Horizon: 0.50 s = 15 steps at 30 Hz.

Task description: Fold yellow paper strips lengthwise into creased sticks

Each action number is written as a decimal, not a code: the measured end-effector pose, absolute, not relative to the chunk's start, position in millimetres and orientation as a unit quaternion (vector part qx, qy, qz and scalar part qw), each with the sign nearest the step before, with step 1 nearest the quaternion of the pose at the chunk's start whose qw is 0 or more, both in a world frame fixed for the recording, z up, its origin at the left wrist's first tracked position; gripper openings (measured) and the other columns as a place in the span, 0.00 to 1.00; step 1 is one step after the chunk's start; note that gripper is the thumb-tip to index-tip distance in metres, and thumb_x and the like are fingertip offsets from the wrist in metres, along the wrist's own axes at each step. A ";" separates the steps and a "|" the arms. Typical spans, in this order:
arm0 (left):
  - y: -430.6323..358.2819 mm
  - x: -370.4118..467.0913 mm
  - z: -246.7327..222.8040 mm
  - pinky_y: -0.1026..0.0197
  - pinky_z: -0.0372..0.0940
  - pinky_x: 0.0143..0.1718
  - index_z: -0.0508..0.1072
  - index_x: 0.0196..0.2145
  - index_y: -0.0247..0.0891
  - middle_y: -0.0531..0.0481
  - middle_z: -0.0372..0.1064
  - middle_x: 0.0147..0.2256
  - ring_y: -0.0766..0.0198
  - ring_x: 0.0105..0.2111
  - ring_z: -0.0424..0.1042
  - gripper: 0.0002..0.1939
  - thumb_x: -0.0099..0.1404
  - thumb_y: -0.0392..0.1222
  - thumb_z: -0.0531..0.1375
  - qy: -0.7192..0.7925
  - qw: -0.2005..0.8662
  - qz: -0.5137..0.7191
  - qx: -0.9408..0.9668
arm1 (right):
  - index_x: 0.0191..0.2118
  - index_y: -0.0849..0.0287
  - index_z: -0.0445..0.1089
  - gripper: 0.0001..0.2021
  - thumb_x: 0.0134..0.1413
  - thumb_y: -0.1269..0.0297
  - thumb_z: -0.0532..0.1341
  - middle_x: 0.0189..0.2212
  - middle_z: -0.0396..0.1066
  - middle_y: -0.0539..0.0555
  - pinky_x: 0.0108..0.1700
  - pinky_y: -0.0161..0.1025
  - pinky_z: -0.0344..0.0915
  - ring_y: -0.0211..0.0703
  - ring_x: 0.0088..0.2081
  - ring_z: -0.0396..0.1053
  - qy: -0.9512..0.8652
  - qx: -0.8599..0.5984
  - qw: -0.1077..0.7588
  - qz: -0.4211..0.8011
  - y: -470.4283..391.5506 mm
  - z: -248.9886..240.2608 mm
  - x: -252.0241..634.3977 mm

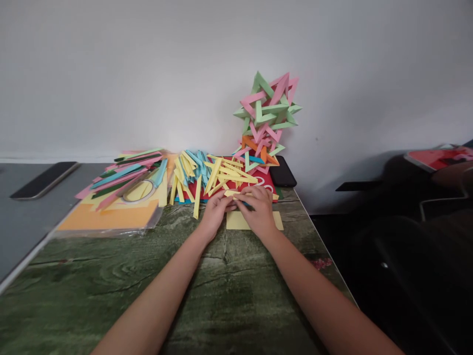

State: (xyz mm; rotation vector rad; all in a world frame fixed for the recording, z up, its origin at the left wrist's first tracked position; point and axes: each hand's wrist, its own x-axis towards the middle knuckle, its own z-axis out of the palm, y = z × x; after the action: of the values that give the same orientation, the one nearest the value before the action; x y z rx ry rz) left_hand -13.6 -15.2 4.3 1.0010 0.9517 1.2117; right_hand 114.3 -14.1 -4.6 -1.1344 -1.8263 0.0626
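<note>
Between my left hand [214, 212] and my right hand [259, 208] is a narrow folded strip of yellow paper [231, 194], pinched by the fingers of both. Part of the strip is hidden behind my fingers. Under my right hand a flat pale yellow paper rectangle [237, 221] lies on the table. Just beyond my hands a pile of folded yellow paper strips [231, 172] rests on a red sheet [269, 180], with folded blue strips [198, 167] beside it. One yellow strip [197, 198] lies apart, left of my left hand.
Interlocked paper stars [268, 111] in pink and green stand against the wall, above a smaller orange one. A dark phone [283, 171] lies at the right. Scissors [138, 191] and colored strips sit on an orange paper pack [107, 215]. Another phone [45, 180] is far left.
</note>
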 end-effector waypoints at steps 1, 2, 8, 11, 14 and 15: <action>-15.1 -13.7 4.2 0.62 0.64 0.37 0.72 0.33 0.36 0.47 0.72 0.34 0.64 0.34 0.71 0.13 0.50 0.44 0.60 0.412 0.606 0.525 0.432 | 0.32 0.50 0.72 0.06 0.49 0.65 0.58 0.32 0.69 0.50 0.42 0.43 0.54 0.42 0.38 0.62 -0.751 -0.456 0.476 0.030 -13.8 -4.3 114.3; -15.1 -13.7 4.1 0.62 0.65 0.37 0.72 0.33 0.36 0.48 0.72 0.34 0.64 0.33 0.71 0.13 0.50 0.45 0.60 0.412 0.604 0.528 0.431 | 0.32 0.51 0.72 0.06 0.49 0.65 0.58 0.32 0.69 0.50 0.42 0.43 0.55 0.42 0.38 0.62 -0.756 -0.447 0.477 0.037 -13.4 -4.1 114.2; -15.6 -13.0 4.5 0.62 0.65 0.34 0.71 0.31 0.36 0.48 0.72 0.31 0.65 0.31 0.71 0.11 0.51 0.46 0.60 0.422 0.604 0.533 0.415 | 0.33 0.53 0.71 0.07 0.52 0.66 0.55 0.32 0.68 0.52 0.40 0.41 0.58 0.42 0.37 0.63 -0.755 -0.438 0.484 0.065 -11.9 -3.0 113.3; -15.7 -12.7 3.8 0.64 0.65 0.34 0.71 0.32 0.36 0.48 0.72 0.32 0.65 0.31 0.71 0.12 0.52 0.46 0.59 0.423 0.597 0.528 0.431 | 0.33 0.55 0.70 0.07 0.52 0.66 0.55 0.31 0.68 0.53 0.39 0.40 0.57 0.42 0.36 0.62 -0.741 -0.458 0.485 0.071 -12.6 -2.5 112.8; -15.3 -13.0 1.4 0.66 0.64 0.34 0.70 0.35 0.36 0.47 0.72 0.33 0.67 0.31 0.71 0.13 0.53 0.45 0.59 0.406 0.585 0.513 0.479 | 0.31 0.55 0.69 0.05 0.51 0.66 0.56 0.31 0.68 0.52 0.40 0.41 0.56 0.42 0.36 0.62 -0.726 -0.486 0.481 0.073 -14.0 -1.4 112.3; -15.1 -13.2 0.4 0.66 0.64 0.34 0.70 0.36 0.36 0.47 0.72 0.33 0.67 0.31 0.71 0.14 0.53 0.46 0.59 0.400 0.581 0.511 0.492 | 0.30 0.55 0.69 0.05 0.50 0.66 0.56 0.30 0.68 0.51 0.40 0.41 0.55 0.42 0.36 0.62 -0.723 -0.493 0.479 0.073 -14.4 -0.9 112.1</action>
State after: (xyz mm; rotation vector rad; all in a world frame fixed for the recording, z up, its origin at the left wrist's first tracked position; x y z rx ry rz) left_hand -13.2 -15.1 0.4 1.1493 0.9351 1.1938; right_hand 112.1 -14.4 -0.9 -1.2019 -1.7634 0.1793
